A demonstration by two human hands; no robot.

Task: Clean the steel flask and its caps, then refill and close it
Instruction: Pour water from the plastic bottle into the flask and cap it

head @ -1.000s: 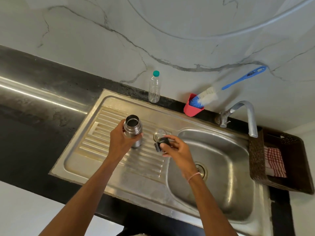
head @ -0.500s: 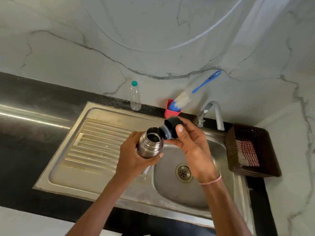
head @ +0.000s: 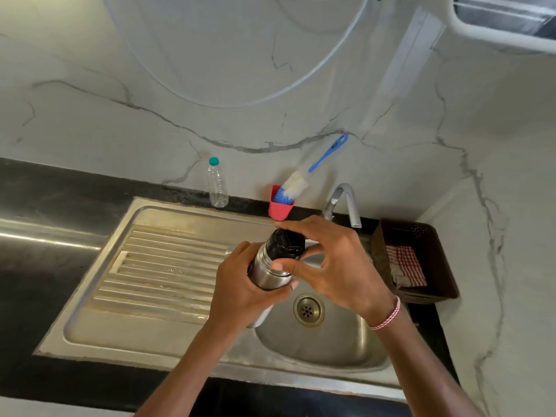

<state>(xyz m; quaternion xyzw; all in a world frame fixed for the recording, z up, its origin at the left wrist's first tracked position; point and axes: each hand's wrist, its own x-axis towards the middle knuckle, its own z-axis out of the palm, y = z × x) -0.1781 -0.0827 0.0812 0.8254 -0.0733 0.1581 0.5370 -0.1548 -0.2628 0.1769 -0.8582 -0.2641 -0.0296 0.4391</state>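
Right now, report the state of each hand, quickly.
Left hand: grips the steel flask.
Right hand: holds the black cap at the flask's mouth.

home kitchen, steel sink [head: 168, 335], tap [head: 346, 203], marble wall [head: 120, 55]

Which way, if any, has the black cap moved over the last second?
Yes. The right hand carried the black cap off the drainboard, rightward over the sink bowl, onto the mouth of the steel flask held by the left hand.
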